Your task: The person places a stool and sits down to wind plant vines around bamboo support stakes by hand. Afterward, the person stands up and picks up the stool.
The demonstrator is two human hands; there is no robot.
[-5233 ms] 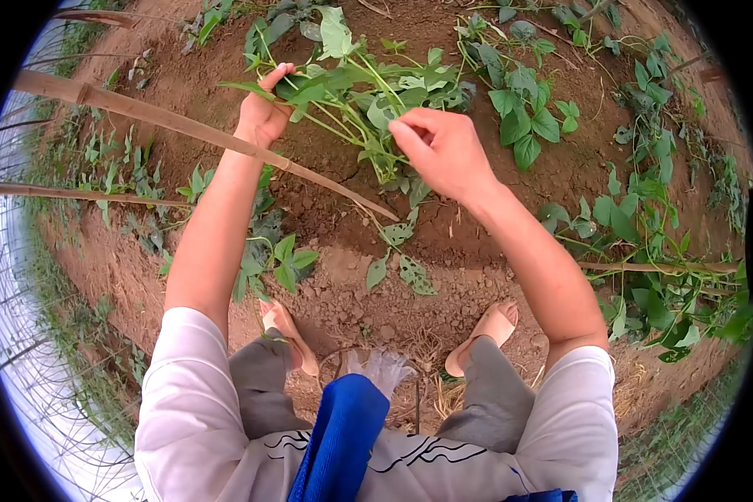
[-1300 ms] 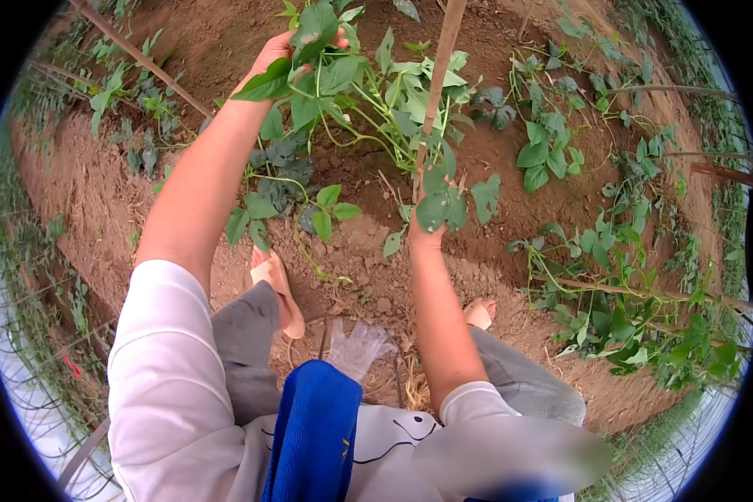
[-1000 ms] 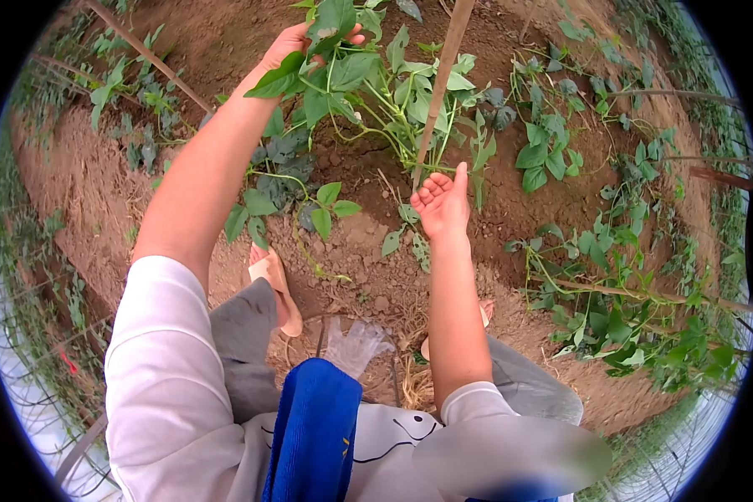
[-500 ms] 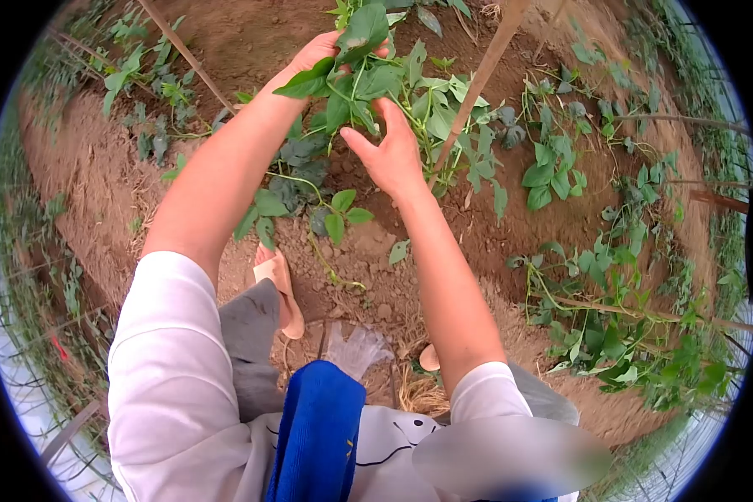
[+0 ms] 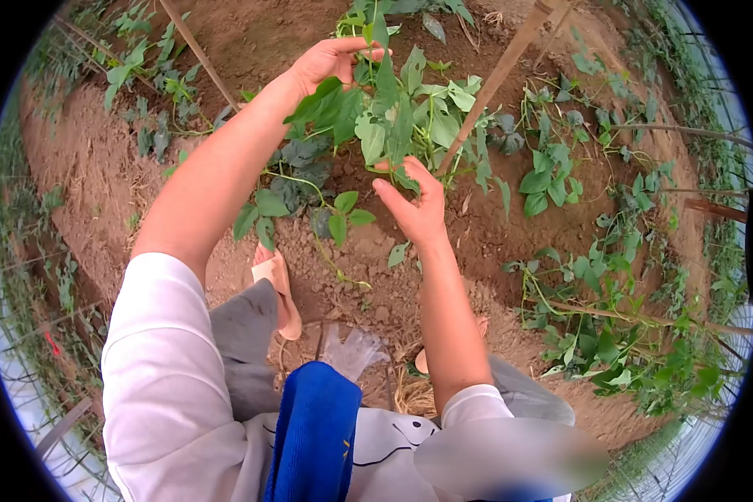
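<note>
My left hand (image 5: pixel 330 64) is at the top of a leafy green climbing vine (image 5: pixel 385 117) that looks like a bean plant. Its fingers curl behind the stem, and leaves cover part of the thumb side. Lower on the same plant is my right hand (image 5: pixel 420 207), thumb and fingers apart, with a drooping leaf between them. Just right of the foliage a wooden stake (image 5: pixel 498 79) leans up out of the soil. A low shoot (image 5: pixel 343 219) with small leaves trails over the ground below the plant.
More vines (image 5: pixel 602 335) spread over the soil at the right, along thin poles. A second stake (image 5: pixel 197 54) slants at the upper left. Between my sandalled feet lies a clear plastic piece (image 5: pixel 353 351) beside dry straw (image 5: pixel 418 393). A blue cloth (image 5: pixel 314 435) hangs at my chest.
My right hand has moved down and slightly right, away from the upper leaves. The leaves between my hands have turned and spread, baring more of my left hand's fingers.
</note>
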